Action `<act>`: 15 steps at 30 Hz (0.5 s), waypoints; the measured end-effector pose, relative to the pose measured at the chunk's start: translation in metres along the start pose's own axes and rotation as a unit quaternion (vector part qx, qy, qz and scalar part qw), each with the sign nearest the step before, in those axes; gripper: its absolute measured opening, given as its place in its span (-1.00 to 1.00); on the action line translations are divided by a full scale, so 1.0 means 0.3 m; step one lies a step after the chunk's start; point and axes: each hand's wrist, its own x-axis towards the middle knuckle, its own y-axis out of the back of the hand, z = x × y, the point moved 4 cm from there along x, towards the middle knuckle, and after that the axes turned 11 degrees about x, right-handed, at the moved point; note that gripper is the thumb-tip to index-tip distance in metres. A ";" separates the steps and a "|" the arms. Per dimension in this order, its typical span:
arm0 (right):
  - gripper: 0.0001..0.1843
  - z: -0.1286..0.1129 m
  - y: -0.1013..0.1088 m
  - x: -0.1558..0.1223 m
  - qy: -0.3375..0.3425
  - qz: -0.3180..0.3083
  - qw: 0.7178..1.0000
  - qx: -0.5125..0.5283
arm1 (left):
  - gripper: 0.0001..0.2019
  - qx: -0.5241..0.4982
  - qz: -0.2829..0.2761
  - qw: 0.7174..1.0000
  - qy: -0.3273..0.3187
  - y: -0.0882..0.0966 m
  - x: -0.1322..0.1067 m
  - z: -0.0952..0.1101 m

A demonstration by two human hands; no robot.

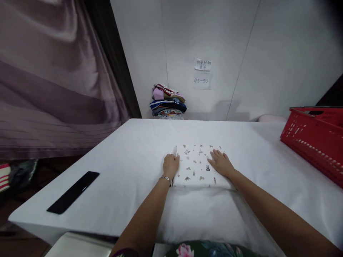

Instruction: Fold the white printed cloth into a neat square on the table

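Observation:
A folded white cloth (193,167) printed with small leaf shapes lies flat on the white-covered table (128,157) in front of me. At its left edge is my left hand (170,166), with a bracelet at the wrist; its fingers are curled around that edge, and the fingertips are partly hidden. Flat across the right part of the cloth rests my right hand (222,163), fingers stretched out and slightly apart. Between the cloth and my body, whitish material hangs over the near table edge; whether it is fabric or plastic I cannot tell.
A black, flat, oblong object (73,192) lies at the table's left. On the right stands a red plastic basket (313,139). Beyond the far edge rises a stack of folded fabrics (168,101) against the wall, near two paper notes (203,73). A mauve curtain (53,78) hangs at left.

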 end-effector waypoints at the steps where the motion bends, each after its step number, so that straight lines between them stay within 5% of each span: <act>1: -0.40 0.001 -0.005 -0.003 0.001 0.003 1.000 0.003 | -0.72 0.004 0.002 1.000 0.006 -0.005 0.000 -0.002; 10: -0.44 0.020 0.030 0.008 -0.006 0.016 0.996 0.084 | -0.69 -0.007 -0.042 0.999 0.020 0.008 -0.020 -0.015; 15: -0.42 0.141 0.067 -0.033 -0.120 0.062 0.974 0.182 | -0.52 -0.050 -0.079 0.996 0.008 0.017 -0.071 -0.017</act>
